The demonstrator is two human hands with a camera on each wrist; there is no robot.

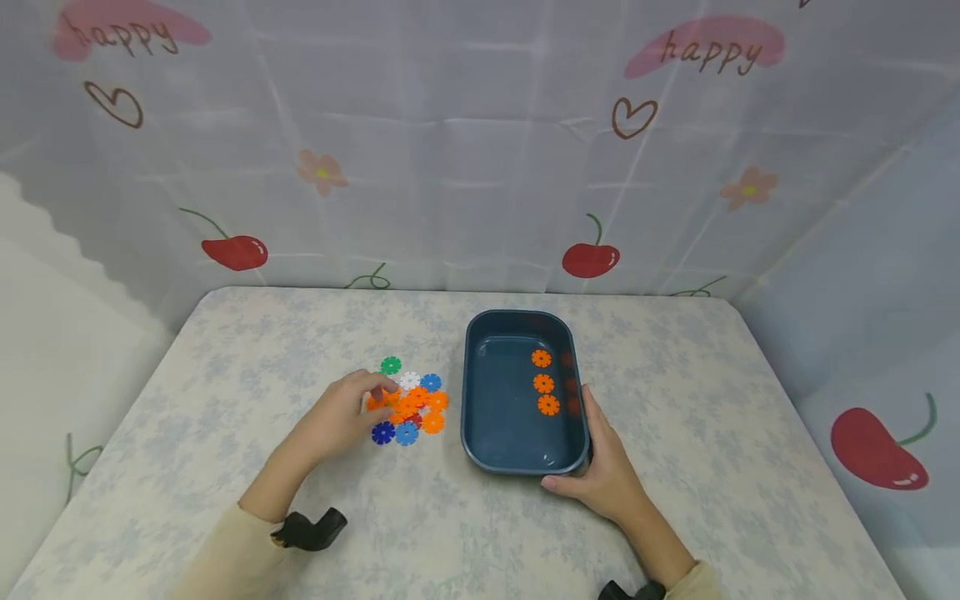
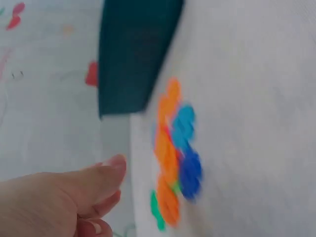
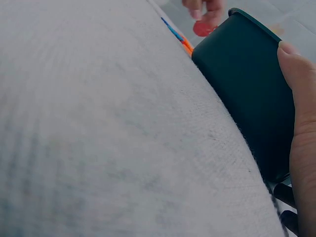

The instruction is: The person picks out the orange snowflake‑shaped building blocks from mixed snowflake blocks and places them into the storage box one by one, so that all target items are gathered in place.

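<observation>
Loose snowflake discs, notched plastic building pieces, lie in a pile point(image 1: 420, 404) left of a dark blue plastic tray point(image 1: 495, 417). Most discs in the pile are orange; blue, green, white and red ones show too. My left hand point(image 1: 347, 417) hovers at the pile's left side, thumb and forefinger apart in the head view, no disc visible between them. In the left wrist view its thumb point(image 2: 111, 173) is beside the blurred discs. My right hand point(image 1: 611, 471) grips the tray's near right corner, thumb point(image 3: 291, 61) at the rim. Three orange discs point(image 1: 543, 383) form a column inside the tray.
A pale patterned cloth point(image 1: 750, 467) covers the table. Behind it hangs a white curtain point(image 1: 450, 167) printed with cherries, flowers and hearts. Each wrist wears a black strap mount, such as the left one point(image 1: 311, 531).
</observation>
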